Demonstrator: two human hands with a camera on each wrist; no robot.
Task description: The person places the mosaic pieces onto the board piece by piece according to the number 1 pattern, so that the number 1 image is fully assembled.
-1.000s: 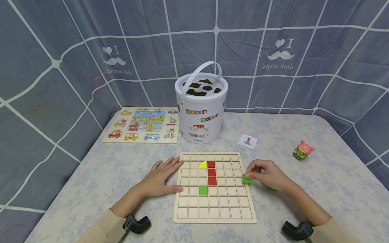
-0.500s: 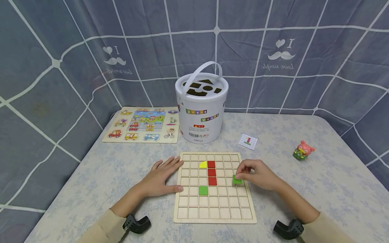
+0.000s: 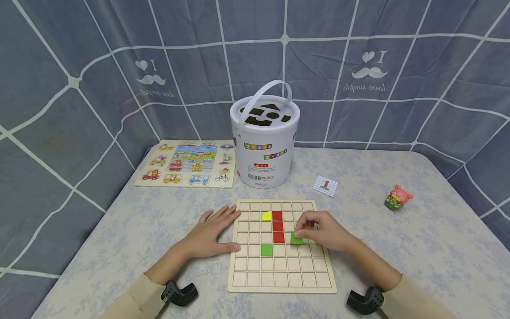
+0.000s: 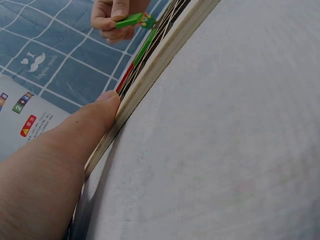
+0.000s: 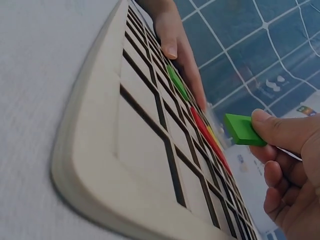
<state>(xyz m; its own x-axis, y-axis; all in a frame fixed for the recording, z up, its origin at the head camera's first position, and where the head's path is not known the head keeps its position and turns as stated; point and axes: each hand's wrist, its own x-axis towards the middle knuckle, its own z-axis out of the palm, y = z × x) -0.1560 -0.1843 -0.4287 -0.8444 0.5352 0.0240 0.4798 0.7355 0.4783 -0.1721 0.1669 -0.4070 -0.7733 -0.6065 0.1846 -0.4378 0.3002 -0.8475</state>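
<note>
A wooden grid board lies flat on the table. Several squares are filled: a column of red tiles, a yellow quarter-round tile beside the top one, and a green square tile lower left of the column. My right hand pinches another green square tile between thumb and fingertips, held above the board just right of the lowest red tile. At the board's left edge, my left hand lies with fingers spread straight, its thumb touching the rim in the left wrist view.
A white lidded bucket with shaped holes stands behind the board. Left of it lies a picture puzzle board. A small pattern card and a pink-headed toy figure are toward the right. A curtain hangs behind the table.
My right hand has carried the green tile leftward from the board's right edge to near the red column. A bit of green seen under that hand earlier is now out of sight. My left hand stays put.
</note>
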